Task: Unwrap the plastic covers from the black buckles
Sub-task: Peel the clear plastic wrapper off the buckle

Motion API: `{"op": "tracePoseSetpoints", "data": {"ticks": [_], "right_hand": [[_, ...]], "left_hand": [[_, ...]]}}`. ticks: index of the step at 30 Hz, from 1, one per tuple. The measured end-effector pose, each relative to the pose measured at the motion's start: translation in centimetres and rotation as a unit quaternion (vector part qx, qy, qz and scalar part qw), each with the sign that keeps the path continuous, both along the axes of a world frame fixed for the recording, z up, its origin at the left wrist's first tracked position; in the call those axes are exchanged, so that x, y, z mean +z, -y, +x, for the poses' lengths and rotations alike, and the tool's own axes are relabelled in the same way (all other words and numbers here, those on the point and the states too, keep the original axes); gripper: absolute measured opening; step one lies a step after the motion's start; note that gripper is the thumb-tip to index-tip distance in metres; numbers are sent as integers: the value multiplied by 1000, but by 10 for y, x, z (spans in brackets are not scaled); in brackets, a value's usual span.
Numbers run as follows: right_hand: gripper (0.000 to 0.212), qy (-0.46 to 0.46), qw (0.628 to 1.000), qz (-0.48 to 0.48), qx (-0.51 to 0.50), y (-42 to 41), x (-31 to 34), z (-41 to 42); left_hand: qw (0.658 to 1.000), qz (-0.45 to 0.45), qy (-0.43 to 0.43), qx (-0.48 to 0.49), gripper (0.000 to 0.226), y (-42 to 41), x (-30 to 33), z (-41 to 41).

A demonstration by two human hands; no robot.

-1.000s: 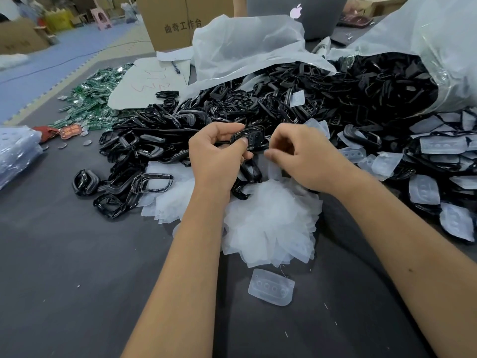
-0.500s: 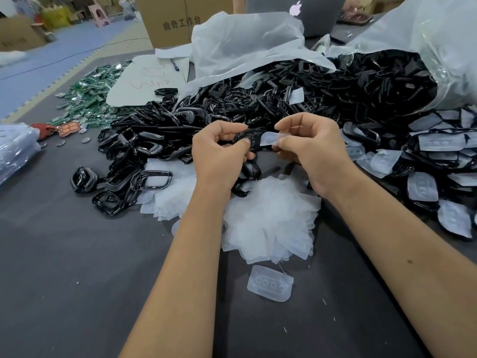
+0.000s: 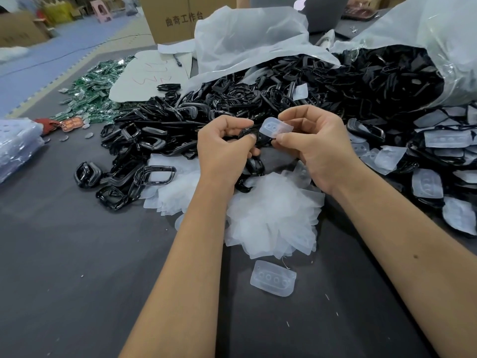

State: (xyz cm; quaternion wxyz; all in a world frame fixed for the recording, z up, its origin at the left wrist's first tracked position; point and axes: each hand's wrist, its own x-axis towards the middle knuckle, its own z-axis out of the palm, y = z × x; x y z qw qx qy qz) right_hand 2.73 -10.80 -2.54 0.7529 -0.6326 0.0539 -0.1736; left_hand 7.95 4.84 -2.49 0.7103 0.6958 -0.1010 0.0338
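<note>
My left hand (image 3: 224, 148) grips a black buckle (image 3: 254, 135) above the table's middle. My right hand (image 3: 315, 143) pinches a translucent plastic cover (image 3: 275, 127) that has lifted up off the buckle's right side. Under both hands lies a heap of removed clear covers (image 3: 271, 215). One loose cover (image 3: 273, 278) lies nearer to me on the dark table (image 3: 77, 254). Behind the hands spreads a big pile of black buckles (image 3: 258, 99). At the right lie buckles in their white covers (image 3: 426, 182).
A torn clear bag (image 3: 426, 34) spills buckles at the back right. Green circuit boards (image 3: 93, 91) and a white card (image 3: 152, 73) lie at the back left. A cardboard box (image 3: 180, 16) and a laptop (image 3: 317, 11) stand behind. A plastic-wrapped bundle (image 3: 15, 143) is at the left edge.
My right hand has peeled the clear cover off the buckle and raised it up and to the right. The left hand keeps its grip on the buckle.
</note>
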Motion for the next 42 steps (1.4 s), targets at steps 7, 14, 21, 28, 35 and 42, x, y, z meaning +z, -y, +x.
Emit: {"op": "tracePoseSetpoints", "data": {"ticks": [7, 14, 21, 28, 35, 42], "right_hand": [[30, -20, 999, -45, -11, 0, 1, -1], [17, -24, 994, -109, -12, 0, 1, -2], [24, 13, 999, -27, 33, -4, 11, -9], [33, 10, 999, 36, 3, 4, 15, -8], [14, 18, 999, -28, -15, 5, 6, -3], [15, 25, 995, -77, -66, 1, 4, -4]], "left_hand": [[1000, -3, -10, -2, 23, 0, 1, -1], [1000, 3, -7, -10, 23, 0, 1, -1], [1000, 8, -5, -7, 24, 0, -1, 0], [1000, -12, -19, -16, 24, 0, 0, 2], [998, -32, -38, -27, 23, 0, 1, 1], [997, -42, -47, -45, 22, 0, 3, -1]]}}
